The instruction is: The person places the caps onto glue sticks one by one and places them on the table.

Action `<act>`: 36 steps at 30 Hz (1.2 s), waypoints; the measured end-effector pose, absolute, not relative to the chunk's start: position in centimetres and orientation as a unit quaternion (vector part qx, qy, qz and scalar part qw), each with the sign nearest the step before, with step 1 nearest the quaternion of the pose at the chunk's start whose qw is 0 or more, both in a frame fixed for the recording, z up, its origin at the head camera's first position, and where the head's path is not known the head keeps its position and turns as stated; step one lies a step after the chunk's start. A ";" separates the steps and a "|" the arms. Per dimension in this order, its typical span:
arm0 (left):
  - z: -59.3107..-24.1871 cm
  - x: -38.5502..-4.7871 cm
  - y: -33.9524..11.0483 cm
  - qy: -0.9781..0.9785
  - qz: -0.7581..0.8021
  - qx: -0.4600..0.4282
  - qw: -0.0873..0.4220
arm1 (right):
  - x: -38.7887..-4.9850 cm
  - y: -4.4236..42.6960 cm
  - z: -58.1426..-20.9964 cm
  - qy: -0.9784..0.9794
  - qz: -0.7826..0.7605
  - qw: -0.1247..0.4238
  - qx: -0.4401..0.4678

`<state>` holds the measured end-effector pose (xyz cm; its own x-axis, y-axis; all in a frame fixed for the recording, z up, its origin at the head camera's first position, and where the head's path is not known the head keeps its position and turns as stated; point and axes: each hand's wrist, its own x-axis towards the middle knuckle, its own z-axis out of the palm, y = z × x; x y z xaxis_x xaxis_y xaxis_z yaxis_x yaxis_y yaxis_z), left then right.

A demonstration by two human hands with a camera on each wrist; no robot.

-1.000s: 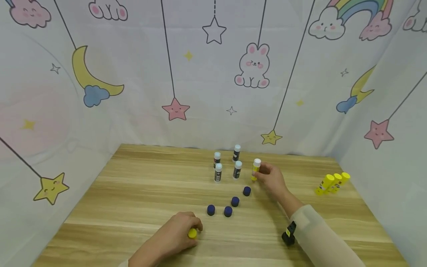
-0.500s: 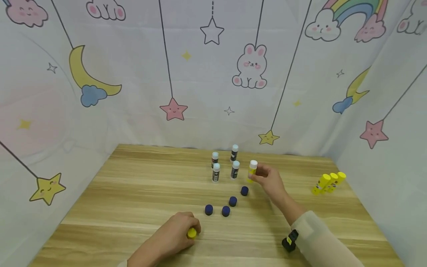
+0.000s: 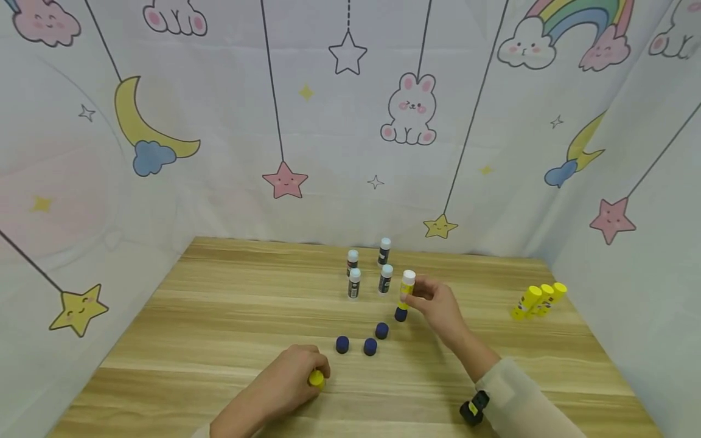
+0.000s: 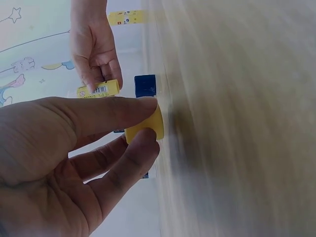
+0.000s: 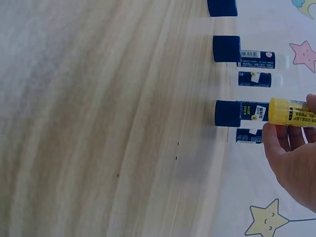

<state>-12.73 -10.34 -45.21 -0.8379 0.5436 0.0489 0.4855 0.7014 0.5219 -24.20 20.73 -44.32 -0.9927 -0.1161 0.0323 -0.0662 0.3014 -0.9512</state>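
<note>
Pale fabric (image 3: 230,210) printed with stars, moons and a rabbit hangs behind a wood-grained tabletop (image 3: 235,292). From the head, the landmark is a group of four dark glue sticks (image 3: 386,283) with whitish tops, upright toward the far edge. Just right of that group, the right hand (image 3: 442,307) holds a yellow glue stick (image 3: 406,292) upright, white end up. Four navy caps (image 3: 381,331) sit on the group's near side; three more yellow glue sticks (image 3: 529,302) stand bunched well to its right. Nearer the person, left of the group, the left hand (image 3: 291,372) pinches a small yellow cap (image 3: 316,379).

From the left wrist, with the scene turned sideways, thumb and fingertips press opposite sides of the cap's smooth, rounded wall. It looks like stiff, very light plastic, best pinched across its width; whether it rests on the tabletop is unclear.

From the right wrist, the yellow glue stick's lower end is clear of the tabletop, in front of the group. Its glossy, printed barrel should be light, rigid, hardly fragile and slightly slippery, best taken around the middle. The navy caps are short, plain cylinders.
</note>
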 end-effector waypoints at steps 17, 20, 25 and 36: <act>-43.9 -14.0 -9.6 0.929 0.281 0.237 0.035 | -23.0 19.9 -45.1 0.803 -0.593 0.031 -0.045; -43.8 -14.5 -9.8 0.925 0.309 0.219 0.042 | -22.8 19.6 -45.1 0.794 -0.606 0.033 -0.049; -43.9 -15.6 -10.2 0.914 0.360 0.184 0.031 | -22.2 19.4 -45.4 0.787 -0.614 0.037 -0.049; -43.7 -17.0 -9.9 0.880 0.462 0.108 -0.004 | -21.1 19.0 -45.6 0.787 -0.616 0.018 -0.039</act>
<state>-17.05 -9.93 -43.67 -0.9765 0.1874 0.1067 0.1943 0.5503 0.8120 -21.07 18.98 -45.57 -0.9962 -0.0843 0.0200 -0.0397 0.2389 -0.9702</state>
